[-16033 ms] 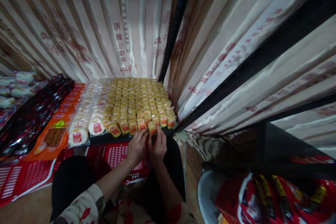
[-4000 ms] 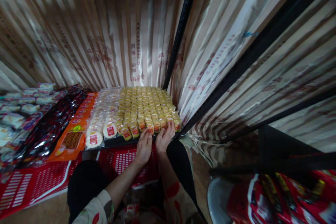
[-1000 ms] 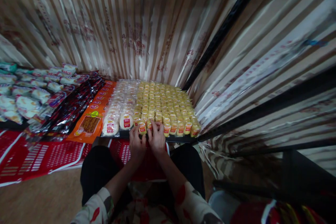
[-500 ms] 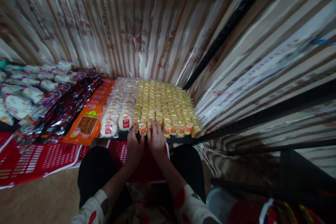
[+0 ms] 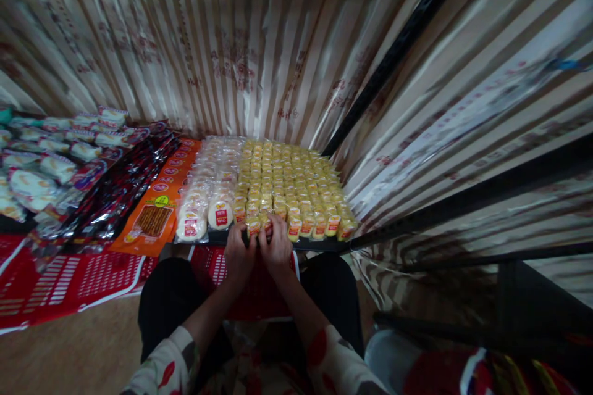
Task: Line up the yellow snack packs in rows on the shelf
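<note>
Many small yellow wrapped snack cakes (image 5: 291,179) stand in tight rows on a dark shelf. At the front edge, my left hand (image 5: 239,253) is closed with its fingertips against a yellow wrapped cake (image 5: 252,225). Beside it my right hand (image 5: 277,247) curls its fingers around another yellow wrapped cake (image 5: 265,221), partly hidden by the fingers. The two hands nearly touch at the thumbs. Left of the yellow rows lie clear packs of round white cakes (image 5: 221,213) with red labels.
An orange snack bag (image 5: 155,216) and dark shiny packets (image 5: 125,188) lie further left, then white-and-clear packets (image 5: 58,163). Red plastic baskets (image 5: 106,274) sit below the shelf edge. A black metal post (image 5: 370,95) and a striped plastic sheet (image 5: 222,43) enclose the back and right.
The front yellow cake between my hands has tipped, its label showing less squarely. My fingers have shifted slightly; both hands stay at the same spot on the shelf edge.
</note>
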### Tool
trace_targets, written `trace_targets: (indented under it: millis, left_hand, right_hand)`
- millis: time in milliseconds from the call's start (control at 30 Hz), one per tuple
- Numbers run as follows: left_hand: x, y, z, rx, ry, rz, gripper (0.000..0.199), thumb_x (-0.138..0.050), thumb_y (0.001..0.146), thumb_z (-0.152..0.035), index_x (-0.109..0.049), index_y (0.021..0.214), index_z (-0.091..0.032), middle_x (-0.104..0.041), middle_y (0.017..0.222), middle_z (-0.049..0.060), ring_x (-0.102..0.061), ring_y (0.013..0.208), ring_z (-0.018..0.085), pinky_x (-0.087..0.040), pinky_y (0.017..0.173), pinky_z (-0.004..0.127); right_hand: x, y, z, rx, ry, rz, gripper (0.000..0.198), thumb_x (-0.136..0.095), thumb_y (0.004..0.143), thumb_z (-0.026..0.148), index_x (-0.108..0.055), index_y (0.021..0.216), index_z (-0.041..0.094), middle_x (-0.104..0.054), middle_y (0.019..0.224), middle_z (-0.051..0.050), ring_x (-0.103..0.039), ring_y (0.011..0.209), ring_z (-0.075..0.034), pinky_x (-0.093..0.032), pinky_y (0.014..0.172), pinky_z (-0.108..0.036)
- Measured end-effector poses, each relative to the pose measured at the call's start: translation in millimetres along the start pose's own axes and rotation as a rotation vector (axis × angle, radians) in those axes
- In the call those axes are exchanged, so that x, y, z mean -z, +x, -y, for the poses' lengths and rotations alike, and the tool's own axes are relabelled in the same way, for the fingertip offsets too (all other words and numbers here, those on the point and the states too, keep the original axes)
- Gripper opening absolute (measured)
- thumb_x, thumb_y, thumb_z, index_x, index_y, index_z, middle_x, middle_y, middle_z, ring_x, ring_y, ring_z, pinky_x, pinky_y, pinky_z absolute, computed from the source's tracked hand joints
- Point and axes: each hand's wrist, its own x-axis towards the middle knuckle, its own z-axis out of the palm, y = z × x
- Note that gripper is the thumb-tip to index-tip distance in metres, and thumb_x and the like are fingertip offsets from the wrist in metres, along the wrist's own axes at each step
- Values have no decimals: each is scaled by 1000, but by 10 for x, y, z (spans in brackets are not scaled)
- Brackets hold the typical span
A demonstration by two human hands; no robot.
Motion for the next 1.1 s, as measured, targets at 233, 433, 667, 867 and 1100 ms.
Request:
trace_targets:
  millis: [233, 433, 667, 867, 1100]
  left_hand:
    - [35, 8, 5, -140, 0, -16, 17, -54, 77, -23, -48, 92, -19, -61, 107, 11, -58, 103, 22, -47, 87, 38]
    - [36, 65, 35, -193, 45, 34, 17, -55, 78, -27, -49, 91, -20, -64, 97, 9, -62, 93, 20, -50, 80, 34]
    - [53, 132, 18, -160, 178, 41, 16, -53, 78, -29, -54, 90, -18, -64, 81, 6, -63, 81, 20, -49, 71, 30]
    - [46, 160, -11, -130, 228, 48, 19, -52, 79, -31, -55, 93, -17, -63, 81, 6, -62, 81, 21, -47, 69, 29]
    - [98, 64, -104, -152, 86, -46, 16, -53, 77, -31, -51, 87, -19, -61, 80, 6, -61, 80, 20, -48, 73, 32]
  right_hand:
    - [12, -81, -37, -18, 29, -37, 39, -43, 87, 29, -48, 122, 12, -57, 116, -15, -53, 110, -20, -48, 86, -32]
    - [12, -88, -48, -56, 41, -51, 42, -42, 87, 30, -45, 125, 13, -56, 117, -14, -55, 107, -20, -49, 84, -31]
    - [-32, -80, -44, -72, 12, -44, 43, -41, 88, 30, -44, 126, 12, -56, 118, -14, -53, 109, -21, -48, 86, -32]
    - [-62, -50, -34, -65, 23, -63, 43, -41, 87, 30, -45, 126, 12, -56, 117, -15, -53, 110, -21, -48, 87, -32]
    - [29, -69, 16, -105, 47, -67, 45, -43, 85, 28, -44, 127, 12, -56, 117, -14, -59, 95, -18, -50, 77, -28]
